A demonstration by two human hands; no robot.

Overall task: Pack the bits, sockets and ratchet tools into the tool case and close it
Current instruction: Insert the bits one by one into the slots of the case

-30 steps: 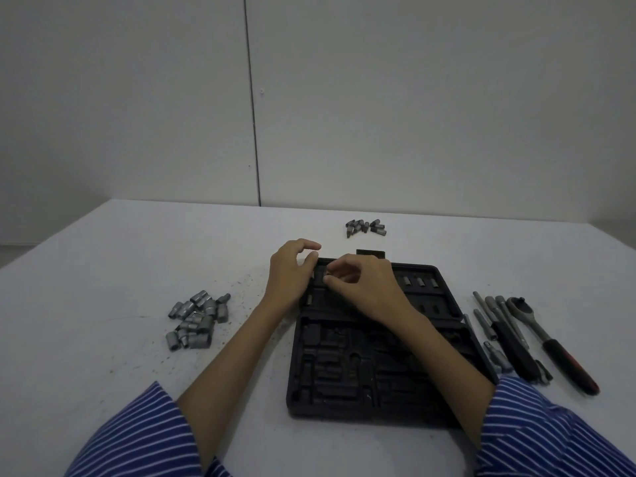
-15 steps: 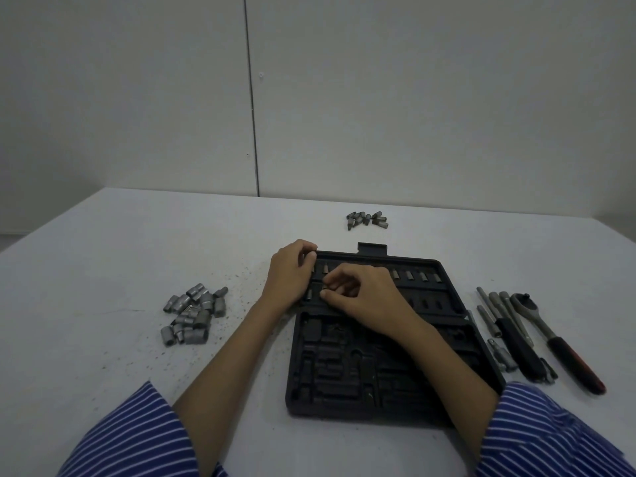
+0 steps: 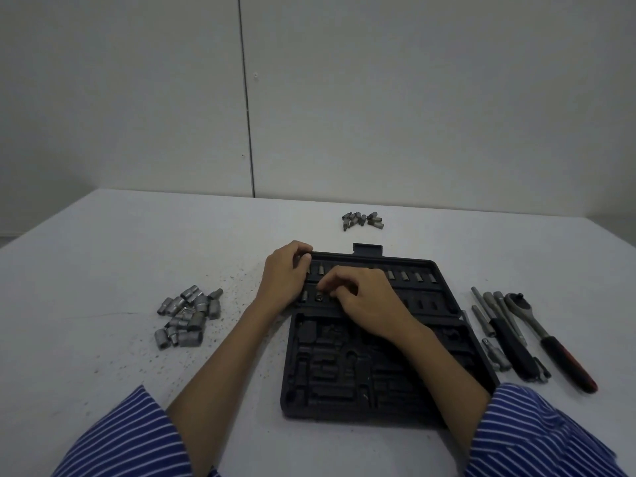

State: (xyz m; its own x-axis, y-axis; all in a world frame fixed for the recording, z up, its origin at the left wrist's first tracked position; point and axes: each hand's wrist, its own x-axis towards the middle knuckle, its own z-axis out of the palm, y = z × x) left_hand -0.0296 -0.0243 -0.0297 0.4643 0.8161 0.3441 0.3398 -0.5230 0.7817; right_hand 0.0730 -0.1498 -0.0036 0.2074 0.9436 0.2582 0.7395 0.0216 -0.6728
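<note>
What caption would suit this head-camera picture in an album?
Right hand seats a bit in the open case while the left hand grips its corner; sockets wait.

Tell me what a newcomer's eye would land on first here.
First, the open black tool case at table centre, with both hands at its far rows: the left hand grips the far-left corner, the right hand works at a slot. Next, the socket pile to the left and the red-handled ratchet to the right.
</note>
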